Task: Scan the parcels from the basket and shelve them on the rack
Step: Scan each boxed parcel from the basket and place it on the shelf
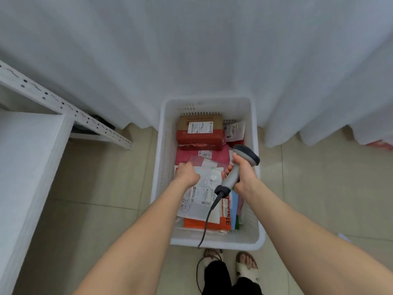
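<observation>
Left hand (187, 174) grips crinkled poly mailer (207, 184) — fingertips hidden. Right hand (244, 173) wraps handle of smooth grey scanner (231, 177); beyond both, cardboard box (200, 128) in slotted plastic basket (163, 145) — labels unreadable.

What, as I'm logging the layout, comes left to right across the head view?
White perforated metal rack → left hand gripping a white plastic mailer → right hand gripping the grey corded scanner.
</observation>
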